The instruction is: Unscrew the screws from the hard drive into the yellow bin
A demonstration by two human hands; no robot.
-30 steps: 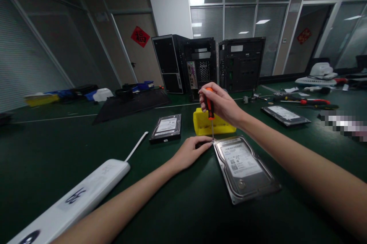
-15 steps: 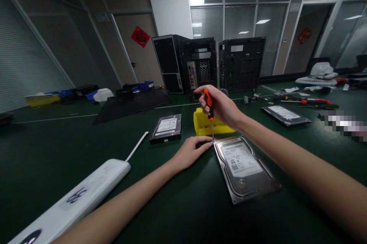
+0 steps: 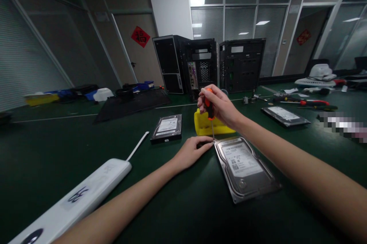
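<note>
A hard drive (image 3: 243,167) with a silver cover and white label lies on the green table, its far left corner under the screwdriver tip. My right hand (image 3: 219,104) is closed round the orange and black handle of the screwdriver (image 3: 210,108), which stands nearly upright. At that same corner, the thumb and forefinger of my left hand (image 3: 191,152) come together in a pinch against the drive, beside the screwdriver's tip. Any screw there is too small to make out. Just behind the drive sits a yellow tray (image 3: 200,123), partly hidden by my right hand.
Other hard drives lie at left (image 3: 167,127) and right (image 3: 285,115). A white power strip (image 3: 77,198) runs along the left front. Computer cases (image 3: 242,64) stand at the back. Pliers (image 3: 314,102) and other tools lie at right, and a black mat (image 3: 132,104) at back left.
My right fingers have shifted round the top of the screwdriver handle, the forefinger now more curled. My left hand and the hard drive stay in place.
</note>
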